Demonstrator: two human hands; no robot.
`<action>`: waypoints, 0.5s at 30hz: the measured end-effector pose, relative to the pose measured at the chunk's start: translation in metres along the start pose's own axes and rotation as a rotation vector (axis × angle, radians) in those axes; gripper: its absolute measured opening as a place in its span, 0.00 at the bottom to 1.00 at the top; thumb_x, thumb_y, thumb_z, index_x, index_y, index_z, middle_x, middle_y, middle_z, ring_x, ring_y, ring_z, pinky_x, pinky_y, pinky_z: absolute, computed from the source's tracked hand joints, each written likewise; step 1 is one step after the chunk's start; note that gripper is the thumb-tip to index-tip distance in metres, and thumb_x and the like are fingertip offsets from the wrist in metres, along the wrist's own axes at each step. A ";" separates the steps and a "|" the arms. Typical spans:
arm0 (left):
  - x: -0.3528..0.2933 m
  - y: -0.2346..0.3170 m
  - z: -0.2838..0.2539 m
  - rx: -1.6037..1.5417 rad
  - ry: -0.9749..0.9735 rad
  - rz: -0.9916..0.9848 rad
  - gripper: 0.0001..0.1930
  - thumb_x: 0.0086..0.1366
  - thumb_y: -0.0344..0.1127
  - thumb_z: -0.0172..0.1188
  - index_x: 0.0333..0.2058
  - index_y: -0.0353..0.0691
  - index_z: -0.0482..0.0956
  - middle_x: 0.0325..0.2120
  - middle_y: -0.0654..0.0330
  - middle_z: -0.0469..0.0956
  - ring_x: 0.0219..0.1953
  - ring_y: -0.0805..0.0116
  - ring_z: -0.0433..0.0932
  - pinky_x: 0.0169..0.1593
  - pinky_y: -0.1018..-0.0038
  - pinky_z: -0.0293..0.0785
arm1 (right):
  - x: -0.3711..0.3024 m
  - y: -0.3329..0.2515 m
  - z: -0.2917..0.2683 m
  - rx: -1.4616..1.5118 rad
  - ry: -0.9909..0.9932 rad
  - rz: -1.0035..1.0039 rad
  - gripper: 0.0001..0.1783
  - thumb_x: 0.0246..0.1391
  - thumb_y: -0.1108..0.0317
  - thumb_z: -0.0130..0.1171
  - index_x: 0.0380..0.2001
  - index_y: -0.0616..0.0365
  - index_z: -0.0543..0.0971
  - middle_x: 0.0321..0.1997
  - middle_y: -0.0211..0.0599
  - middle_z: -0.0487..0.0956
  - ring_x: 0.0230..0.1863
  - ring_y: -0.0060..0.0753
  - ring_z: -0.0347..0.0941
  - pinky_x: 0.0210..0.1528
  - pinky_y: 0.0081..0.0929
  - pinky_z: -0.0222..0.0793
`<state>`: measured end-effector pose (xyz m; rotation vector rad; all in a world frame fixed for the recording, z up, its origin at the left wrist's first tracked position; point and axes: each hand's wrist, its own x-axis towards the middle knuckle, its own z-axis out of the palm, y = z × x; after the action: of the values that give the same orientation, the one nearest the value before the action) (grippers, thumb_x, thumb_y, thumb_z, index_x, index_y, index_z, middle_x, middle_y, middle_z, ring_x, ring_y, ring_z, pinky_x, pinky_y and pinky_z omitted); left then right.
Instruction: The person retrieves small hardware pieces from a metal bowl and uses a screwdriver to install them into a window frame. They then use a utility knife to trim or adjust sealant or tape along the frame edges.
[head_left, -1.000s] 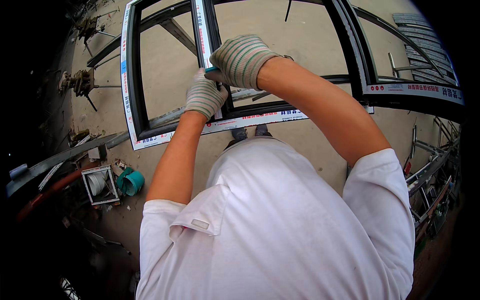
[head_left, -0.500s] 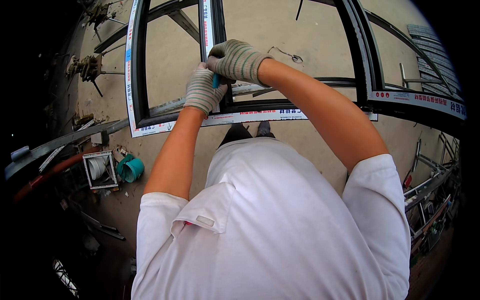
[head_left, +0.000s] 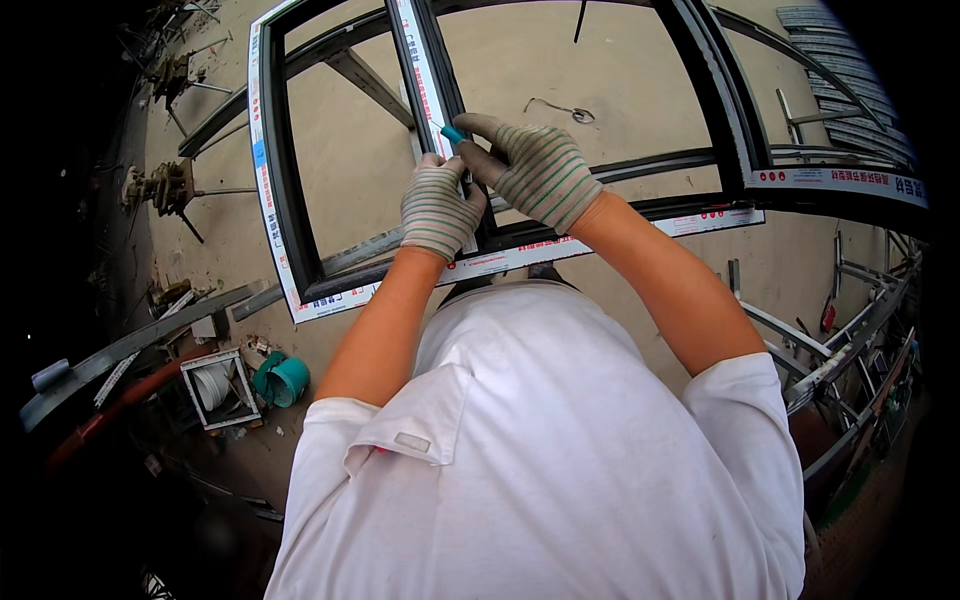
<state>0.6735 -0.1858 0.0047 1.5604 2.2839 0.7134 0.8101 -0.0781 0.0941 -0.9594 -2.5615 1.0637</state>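
Note:
A black window frame [head_left: 620, 209], faced with printed white protective film, lies in front of me, with an upright middle bar [head_left: 421, 84]. Wearing a striped knit glove with dark fingertips, my left hand [head_left: 440, 210] is closed at the near end of that bar, its fingertips partly hidden. My right hand [head_left: 540, 170], gloved alike, pinches a small teal-handled tool [head_left: 453, 134] between thumb and fingers, just above the left fingertips. The tool's handle points up and left over the bar; its working end cannot be made out.
Metal rails [head_left: 370, 85] run beneath the frame. Left of me stand a teal bucket [head_left: 289, 381] and a square box frame [head_left: 222, 390] with a white roll inside. Metal profiles [head_left: 850, 350] are piled at right, and a dark wire loop [head_left: 582, 116] lies on the floor beyond.
My right hand has drawn away rightward from the left hand, and the teal tool has swung from pointing down to pointing up-left. My left hand sits lower and further right in view.

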 end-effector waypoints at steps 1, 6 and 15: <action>-0.001 0.002 -0.003 0.011 -0.010 0.000 0.12 0.53 0.33 0.66 0.37 0.40 0.83 0.36 0.47 0.77 0.37 0.48 0.80 0.42 0.58 0.79 | -0.003 -0.011 -0.005 -0.032 -0.019 0.042 0.22 0.66 0.48 0.54 0.54 0.47 0.82 0.33 0.44 0.86 0.35 0.46 0.83 0.43 0.39 0.78; 0.000 0.003 -0.010 -0.029 -0.040 -0.003 0.12 0.53 0.35 0.66 0.38 0.41 0.84 0.37 0.47 0.77 0.40 0.48 0.80 0.43 0.58 0.79 | -0.002 -0.016 0.007 0.016 0.051 0.081 0.24 0.65 0.51 0.52 0.58 0.50 0.79 0.34 0.45 0.86 0.36 0.48 0.84 0.45 0.40 0.78; 0.003 -0.007 -0.004 -0.037 -0.107 -0.034 0.13 0.53 0.37 0.66 0.38 0.43 0.84 0.37 0.48 0.77 0.41 0.49 0.80 0.44 0.57 0.80 | 0.004 -0.052 -0.018 -0.360 -0.181 0.242 0.34 0.61 0.36 0.53 0.46 0.59 0.83 0.35 0.44 0.86 0.39 0.47 0.85 0.48 0.39 0.79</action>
<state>0.6648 -0.1864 0.0047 1.5019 2.2020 0.6443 0.7895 -0.0930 0.1428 -1.3451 -2.9083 0.7844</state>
